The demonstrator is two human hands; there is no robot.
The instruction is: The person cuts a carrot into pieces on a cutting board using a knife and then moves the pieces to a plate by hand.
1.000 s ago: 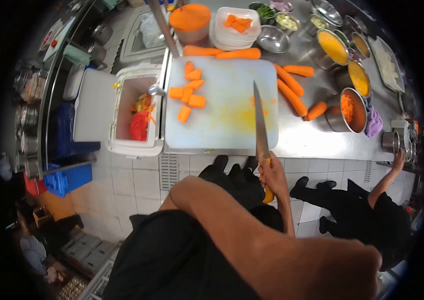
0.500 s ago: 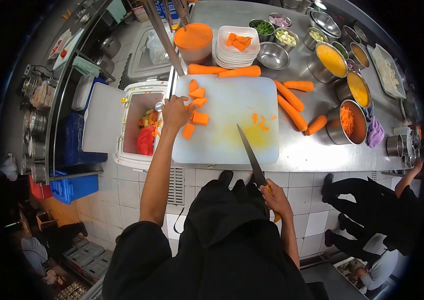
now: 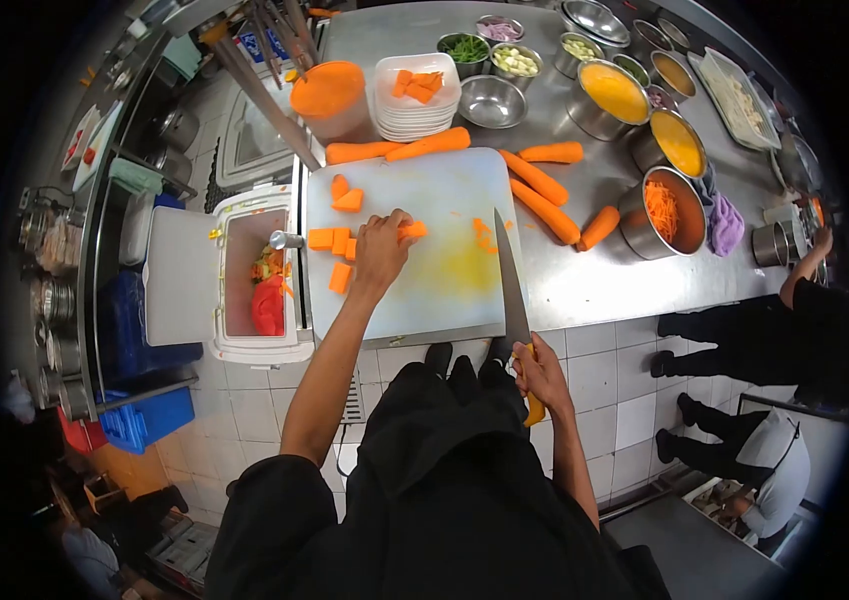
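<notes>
My left hand (image 3: 384,250) is closed over an orange carrot piece (image 3: 412,230) near the middle of the white cutting board (image 3: 424,300). Several cut carrot pieces (image 3: 340,278) lie to its left on the board. In my right hand (image 3: 541,372) is the yellow handle of a large knife (image 3: 514,300), whose blade points away from me over the board's right edge. Small orange scraps (image 3: 484,236) lie beside the blade, near a yellow stain.
Whole carrots (image 3: 544,210) lie behind and right of the board. Stacked white dishes (image 3: 416,112), an orange-lidded tub (image 3: 328,98) and metal bowls (image 3: 662,212) stand beyond. An open white bin (image 3: 229,250) is left. Other people (image 3: 779,455) stand at right.
My left hand has moved right across the board and closed on a carrot piece. The knife is now more upright in the view, nearer the board's right edge. The whole view has shifted.
</notes>
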